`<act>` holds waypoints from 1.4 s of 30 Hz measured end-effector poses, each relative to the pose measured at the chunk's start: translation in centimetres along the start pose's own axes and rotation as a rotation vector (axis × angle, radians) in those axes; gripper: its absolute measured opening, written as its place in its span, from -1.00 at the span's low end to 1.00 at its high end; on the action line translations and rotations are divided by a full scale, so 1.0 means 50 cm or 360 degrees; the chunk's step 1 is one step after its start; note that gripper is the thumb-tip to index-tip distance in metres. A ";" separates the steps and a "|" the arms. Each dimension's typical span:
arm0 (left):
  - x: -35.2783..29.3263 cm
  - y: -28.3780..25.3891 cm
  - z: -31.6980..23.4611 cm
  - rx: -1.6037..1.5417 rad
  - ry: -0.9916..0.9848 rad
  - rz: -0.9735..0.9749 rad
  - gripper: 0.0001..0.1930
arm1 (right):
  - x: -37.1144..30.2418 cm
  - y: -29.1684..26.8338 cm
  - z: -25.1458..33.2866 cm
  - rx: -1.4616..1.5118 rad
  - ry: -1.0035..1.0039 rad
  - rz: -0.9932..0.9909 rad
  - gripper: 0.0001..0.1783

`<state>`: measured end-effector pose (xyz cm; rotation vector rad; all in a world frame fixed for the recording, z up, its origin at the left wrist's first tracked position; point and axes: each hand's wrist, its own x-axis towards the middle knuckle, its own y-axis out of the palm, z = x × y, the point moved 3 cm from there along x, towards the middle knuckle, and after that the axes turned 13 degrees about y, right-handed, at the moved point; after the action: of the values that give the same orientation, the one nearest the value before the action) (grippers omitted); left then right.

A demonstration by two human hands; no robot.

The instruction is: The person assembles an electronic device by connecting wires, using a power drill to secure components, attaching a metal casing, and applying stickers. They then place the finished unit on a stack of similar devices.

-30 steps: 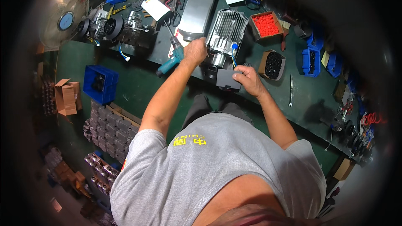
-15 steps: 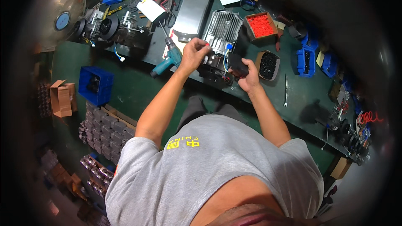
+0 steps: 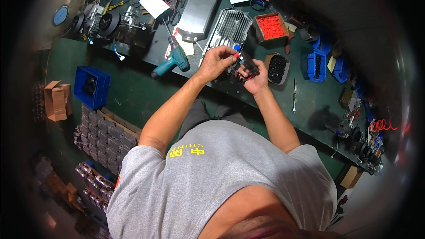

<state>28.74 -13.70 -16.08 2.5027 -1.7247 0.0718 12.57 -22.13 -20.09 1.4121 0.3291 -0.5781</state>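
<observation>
Closer together than half a second ago, the left hand and right hand meet at the dark box, near the finned metal unit on the bench. Left fingertips seem to pinch a small red piece; the right hand grips the box. With the box handheld, work looks unfinished; whether the red piece is attached, I cannot tell.

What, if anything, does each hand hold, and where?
The right hand grips a dark casing near its lower end; the left hand pinches a red piece, exact place unclear.
</observation>
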 end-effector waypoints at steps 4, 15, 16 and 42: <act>0.003 -0.001 0.002 0.0079 0.0014 0.0046 -0.77 | -0.002 0.002 0.003 -0.0008 -0.0027 -0.0018 -0.65; 0.005 0.003 -0.009 0.0098 0.0020 0.0028 -0.79 | -0.010 0.012 0.006 -0.0137 -0.0052 -0.0020 -0.68; 0.003 0.003 -0.010 0.0121 0.0042 0.0011 -0.80 | -0.012 0.011 0.007 -0.0189 -0.0047 -0.0016 -0.68; -0.090 -0.089 0.014 -0.0262 -0.0653 -0.0134 -0.75 | -0.007 0.029 -0.032 -0.1795 -0.0485 -0.0171 -0.71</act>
<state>31.26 -8.02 -17.44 2.5903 -1.6636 -0.6039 13.29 -20.39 -18.95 0.2184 0.3929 -0.5423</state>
